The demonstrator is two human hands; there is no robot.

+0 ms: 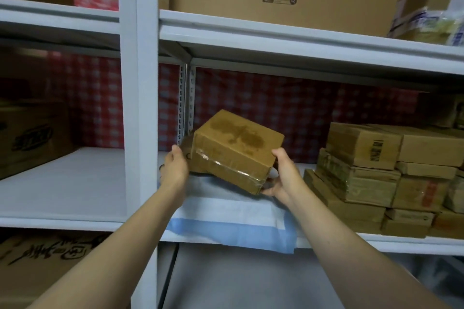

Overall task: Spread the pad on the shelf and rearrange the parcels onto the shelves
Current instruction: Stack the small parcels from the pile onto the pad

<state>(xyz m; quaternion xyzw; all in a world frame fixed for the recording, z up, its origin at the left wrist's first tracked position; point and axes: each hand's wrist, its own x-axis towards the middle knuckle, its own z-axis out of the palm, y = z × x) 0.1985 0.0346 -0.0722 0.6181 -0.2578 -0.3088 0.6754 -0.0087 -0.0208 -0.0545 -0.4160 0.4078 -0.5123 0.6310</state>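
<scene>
Stained, taped brown parcel [236, 148], tilted, gripped at both ends by left hand [174, 169] and right hand [282, 175], just above white-blue pad [233, 223] on shelf [376, 243]. Stack [376, 175] of boxes sits at right on the same shelf.

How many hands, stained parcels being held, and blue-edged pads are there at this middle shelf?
Hands: 2, left hand and right hand
Stained parcel, held between both hands: 1
Blue-edged pad, under the parcel: 1
Total: 4
</scene>
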